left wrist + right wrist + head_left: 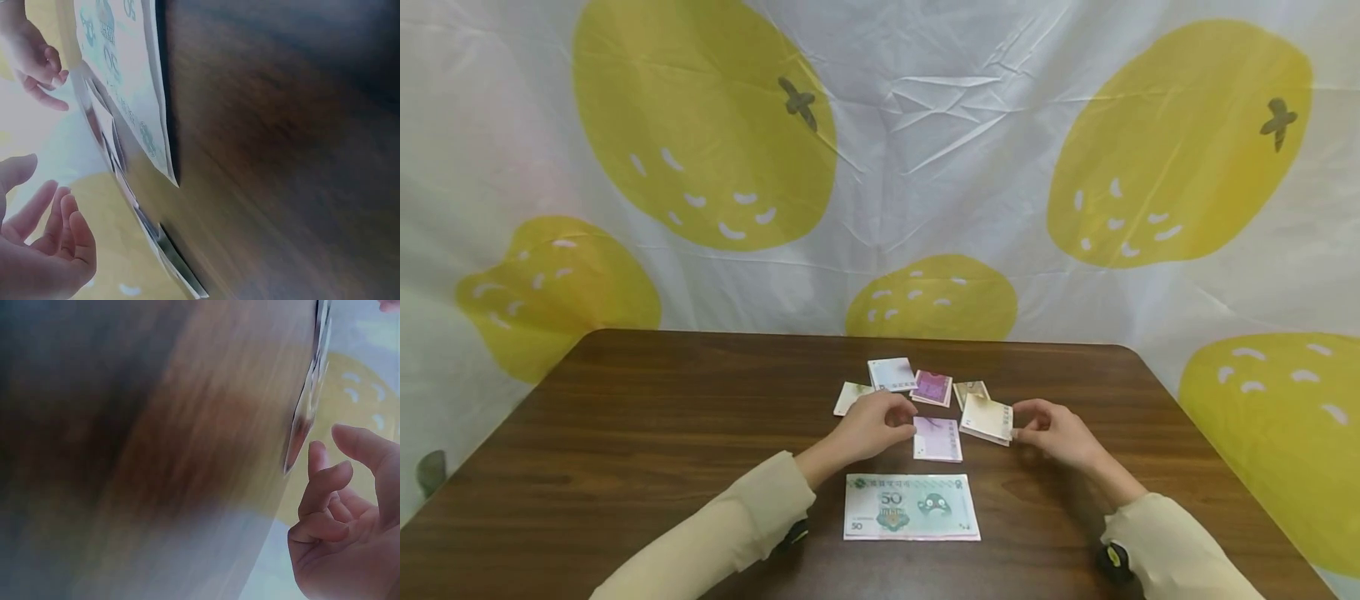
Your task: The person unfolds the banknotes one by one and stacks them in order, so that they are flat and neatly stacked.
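Observation:
Over the folded banknotes, my left hand point(867, 429) hovers with loosely bent fingers; in the left wrist view its thumb and fingers stand apart around nothing. A folded purple banknote point(937, 439) lies just right of its fingertips. My right hand point(1060, 433) is at the right edge of a folded pale yellow banknote point(987, 418); whether it touches the paper I cannot tell. The right wrist view shows a gap between its thumb and index finger. Nearer me, a flat green banknote point(912, 507) marked 50 lies on top of another sheet.
Behind are a folded pale blue note point(892, 374), a magenta note point(932, 387), a brownish note point(971, 390) partly covered by the yellow one, and a pale greenish note point(852, 397). All lie on a brown wooden table point(700, 375) before a lemon-print curtain point(880, 167).

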`<action>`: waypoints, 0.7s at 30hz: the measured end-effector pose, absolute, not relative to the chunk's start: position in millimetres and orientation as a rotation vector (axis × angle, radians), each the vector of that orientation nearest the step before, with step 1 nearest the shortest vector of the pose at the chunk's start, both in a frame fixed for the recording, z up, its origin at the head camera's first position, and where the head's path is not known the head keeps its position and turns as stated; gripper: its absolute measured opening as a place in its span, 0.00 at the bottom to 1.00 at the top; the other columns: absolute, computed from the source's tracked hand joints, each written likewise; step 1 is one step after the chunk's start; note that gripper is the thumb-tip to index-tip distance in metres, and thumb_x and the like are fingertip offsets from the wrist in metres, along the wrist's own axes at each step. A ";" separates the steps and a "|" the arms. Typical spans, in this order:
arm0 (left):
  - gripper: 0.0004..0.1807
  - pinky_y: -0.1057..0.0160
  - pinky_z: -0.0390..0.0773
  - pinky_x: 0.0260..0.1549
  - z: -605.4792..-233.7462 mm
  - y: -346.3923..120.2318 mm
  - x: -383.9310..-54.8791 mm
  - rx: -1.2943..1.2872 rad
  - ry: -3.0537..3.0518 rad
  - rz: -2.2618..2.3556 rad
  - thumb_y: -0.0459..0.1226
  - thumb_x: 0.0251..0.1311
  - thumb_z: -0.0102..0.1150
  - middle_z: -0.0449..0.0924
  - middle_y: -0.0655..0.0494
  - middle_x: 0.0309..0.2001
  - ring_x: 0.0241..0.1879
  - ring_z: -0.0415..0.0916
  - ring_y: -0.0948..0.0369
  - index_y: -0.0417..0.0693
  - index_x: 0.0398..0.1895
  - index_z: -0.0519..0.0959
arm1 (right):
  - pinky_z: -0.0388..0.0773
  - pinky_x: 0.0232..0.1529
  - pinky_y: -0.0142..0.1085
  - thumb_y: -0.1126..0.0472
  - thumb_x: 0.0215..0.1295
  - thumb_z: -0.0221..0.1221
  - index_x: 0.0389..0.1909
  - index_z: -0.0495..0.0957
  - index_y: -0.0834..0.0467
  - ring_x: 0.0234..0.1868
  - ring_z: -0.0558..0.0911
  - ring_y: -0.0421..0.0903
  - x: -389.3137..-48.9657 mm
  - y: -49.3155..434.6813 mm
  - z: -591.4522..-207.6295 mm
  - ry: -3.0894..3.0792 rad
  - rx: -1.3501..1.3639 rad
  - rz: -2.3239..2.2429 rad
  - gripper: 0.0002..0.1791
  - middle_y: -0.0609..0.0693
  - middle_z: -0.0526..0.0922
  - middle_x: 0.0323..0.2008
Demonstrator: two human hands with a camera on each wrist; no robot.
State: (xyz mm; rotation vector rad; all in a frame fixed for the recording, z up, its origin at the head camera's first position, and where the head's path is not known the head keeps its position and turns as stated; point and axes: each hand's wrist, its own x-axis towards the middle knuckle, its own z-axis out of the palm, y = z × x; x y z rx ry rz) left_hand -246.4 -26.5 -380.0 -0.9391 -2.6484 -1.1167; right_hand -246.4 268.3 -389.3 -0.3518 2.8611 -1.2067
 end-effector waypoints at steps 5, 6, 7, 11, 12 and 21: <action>0.11 0.67 0.65 0.27 -384.3 -19.1 -251.4 -0.941 -2.675 -1.051 0.35 0.47 0.61 0.70 0.57 0.23 0.26 0.66 0.63 0.40 0.35 0.79 | 0.67 0.15 0.35 0.65 0.52 0.60 0.49 0.68 0.70 0.13 0.69 0.43 -252.4 271.2 -390.9 2.876 -0.363 -1.172 0.23 0.53 0.76 0.20; 0.11 0.67 0.65 0.27 -385.0 -17.7 -252.1 -0.940 -2.684 -1.039 0.36 0.47 0.61 0.70 0.57 0.24 0.26 0.65 0.63 0.40 0.35 0.79 | 0.67 0.15 0.35 0.65 0.51 0.60 0.49 0.69 0.69 0.13 0.69 0.43 -253.3 271.3 -391.2 2.881 -0.359 -1.162 0.23 0.53 0.76 0.20; 0.11 0.67 0.65 0.27 -385.7 -16.2 -252.8 -0.937 -2.692 -1.027 0.36 0.48 0.61 0.70 0.56 0.24 0.26 0.65 0.63 0.40 0.36 0.79 | 0.67 0.15 0.34 0.65 0.52 0.60 0.49 0.69 0.69 0.13 0.69 0.43 -254.4 271.6 -391.6 2.886 -0.361 -1.147 0.23 0.52 0.76 0.20; 0.12 0.67 0.65 0.28 -386.9 -9.7 -255.8 -0.923 -2.726 -0.985 0.36 0.48 0.61 0.72 0.54 0.26 0.27 0.66 0.63 0.41 0.37 0.79 | 0.67 0.16 0.35 0.63 0.52 0.60 0.49 0.69 0.70 0.13 0.69 0.42 -258.0 272.0 -392.3 2.889 -0.372 -1.099 0.24 0.51 0.76 0.21; 0.12 0.66 0.66 0.28 -386.7 -7.7 -256.5 -0.921 -2.735 -0.967 0.37 0.48 0.61 0.73 0.54 0.27 0.27 0.67 0.62 0.41 0.37 0.79 | 0.67 0.16 0.35 0.63 0.52 0.60 0.49 0.69 0.69 0.13 0.69 0.43 -258.7 271.6 -392.5 2.887 -0.362 -1.091 0.24 0.50 0.76 0.21; 0.13 0.65 0.68 0.36 -382.0 11.7 -263.4 -0.917 -2.768 -0.757 0.39 0.48 0.61 0.75 0.55 0.32 0.34 0.71 0.60 0.44 0.38 0.79 | 0.67 0.17 0.36 0.61 0.52 0.61 0.49 0.69 0.69 0.14 0.69 0.43 -266.0 271.1 -396.0 2.874 -0.352 -1.045 0.24 0.49 0.76 0.21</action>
